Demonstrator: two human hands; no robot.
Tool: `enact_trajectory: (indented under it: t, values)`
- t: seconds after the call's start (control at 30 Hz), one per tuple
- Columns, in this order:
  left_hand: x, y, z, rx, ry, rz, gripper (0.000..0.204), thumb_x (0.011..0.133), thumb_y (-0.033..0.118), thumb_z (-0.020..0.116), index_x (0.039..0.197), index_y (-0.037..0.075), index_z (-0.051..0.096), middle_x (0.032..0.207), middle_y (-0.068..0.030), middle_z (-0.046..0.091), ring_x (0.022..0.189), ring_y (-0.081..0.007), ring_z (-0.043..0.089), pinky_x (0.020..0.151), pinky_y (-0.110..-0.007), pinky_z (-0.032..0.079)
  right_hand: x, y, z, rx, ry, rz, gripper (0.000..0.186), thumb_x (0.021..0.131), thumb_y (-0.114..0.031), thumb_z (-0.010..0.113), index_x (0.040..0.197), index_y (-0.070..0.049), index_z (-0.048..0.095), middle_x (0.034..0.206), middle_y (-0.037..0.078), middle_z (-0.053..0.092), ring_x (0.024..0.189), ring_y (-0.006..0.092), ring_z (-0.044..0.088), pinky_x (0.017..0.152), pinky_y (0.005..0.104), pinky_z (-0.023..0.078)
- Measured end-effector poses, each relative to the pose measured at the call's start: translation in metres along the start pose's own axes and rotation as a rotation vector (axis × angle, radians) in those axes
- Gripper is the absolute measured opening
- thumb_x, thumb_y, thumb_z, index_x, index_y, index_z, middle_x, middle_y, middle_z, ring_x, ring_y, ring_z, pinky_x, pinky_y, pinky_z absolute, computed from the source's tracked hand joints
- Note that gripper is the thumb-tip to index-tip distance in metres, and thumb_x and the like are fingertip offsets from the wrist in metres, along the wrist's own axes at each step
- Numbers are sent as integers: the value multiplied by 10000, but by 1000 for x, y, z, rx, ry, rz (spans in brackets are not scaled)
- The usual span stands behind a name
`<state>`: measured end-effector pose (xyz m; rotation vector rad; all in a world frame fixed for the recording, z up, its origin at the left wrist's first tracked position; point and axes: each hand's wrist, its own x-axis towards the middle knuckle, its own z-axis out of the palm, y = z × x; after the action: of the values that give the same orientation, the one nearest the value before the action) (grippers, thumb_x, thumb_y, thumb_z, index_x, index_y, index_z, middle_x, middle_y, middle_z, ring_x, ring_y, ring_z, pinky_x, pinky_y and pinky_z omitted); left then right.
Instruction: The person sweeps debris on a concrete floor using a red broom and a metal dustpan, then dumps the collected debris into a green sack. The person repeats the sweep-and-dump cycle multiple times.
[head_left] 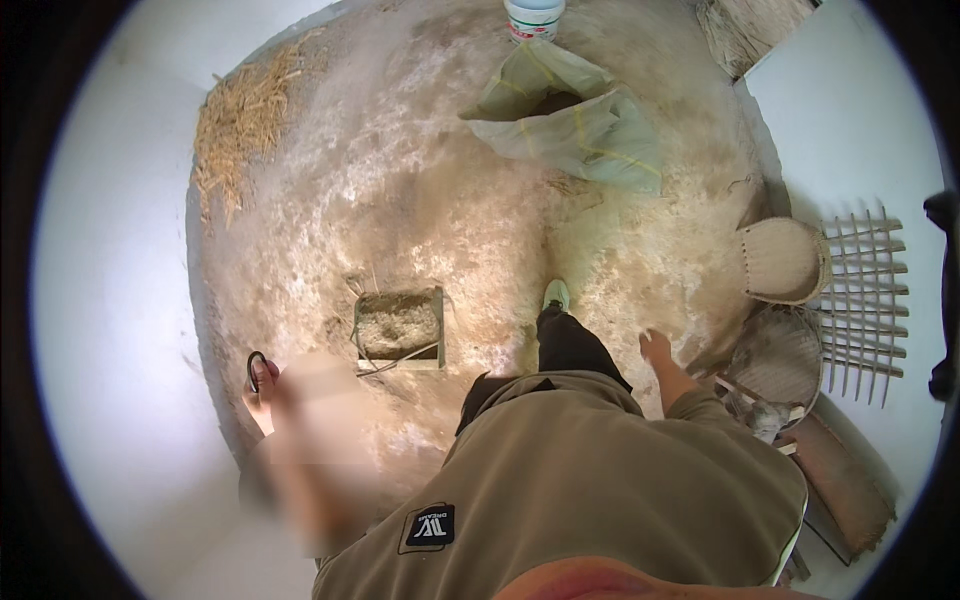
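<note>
My left hand, low at the left near the white wall, is closed around a black loop that looks like a handle. The rest of that object is hidden, and a blurred patch covers much of the forearm. To the right of this hand, a rectangular wooden frame on the floor holds pale, crumbly material, with a thin cord or strip lying across it. My right hand hangs beside my right leg with its thumb apart, holding nothing that I can see.
A pale green woven sack gapes ahead, just before a white bucket. Straw lies at the far left. Along the right wall are a woven basket, a round woven tray, a wooden lattice and a curved brown piece.
</note>
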<state>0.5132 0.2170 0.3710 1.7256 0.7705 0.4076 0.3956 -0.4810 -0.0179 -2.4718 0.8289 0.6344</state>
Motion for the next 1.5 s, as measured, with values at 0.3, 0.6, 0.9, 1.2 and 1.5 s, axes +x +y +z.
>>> enact_trajectory:
  t: [0.3,0.6,0.9,1.2,1.5]
  values:
    - [77,158,197,-284,-380,39,285,1057,235,533,850,41,560,514,71,276,442,-57,202,442,-275,192,187,-183,-105,242,85,-125,516,951,-391,604,1316,-26,625,1301,216,640,1229,367,596,1039,429,468]
    - [199,202,409,-258,-770,-32,275,1047,260,551,856,63,567,519,74,249,446,-70,189,468,-268,205,265,-297,-129,426,212,-1,549,914,-406,622,1289,-5,638,1209,259,670,1151,386,636,1001,433,493]
    - [261,261,605,-134,-981,-140,299,1034,269,577,851,32,576,503,67,262,426,-75,213,459,-282,245,359,-381,-160,517,130,130,763,895,-612,578,1246,62,638,1184,261,677,1126,384,645,985,447,495]
    - [281,271,764,10,-949,-241,293,1041,276,557,869,40,583,521,68,228,457,-82,206,484,-278,255,492,-432,-185,547,-146,454,853,852,-736,550,1126,60,688,1125,280,690,1079,411,663,902,483,538]
    - [290,270,855,97,-910,-227,295,1055,285,531,879,53,582,544,64,235,489,-85,209,528,-276,284,524,-431,-182,525,-194,479,518,994,-447,495,957,11,734,969,209,730,887,360,711,737,473,577]
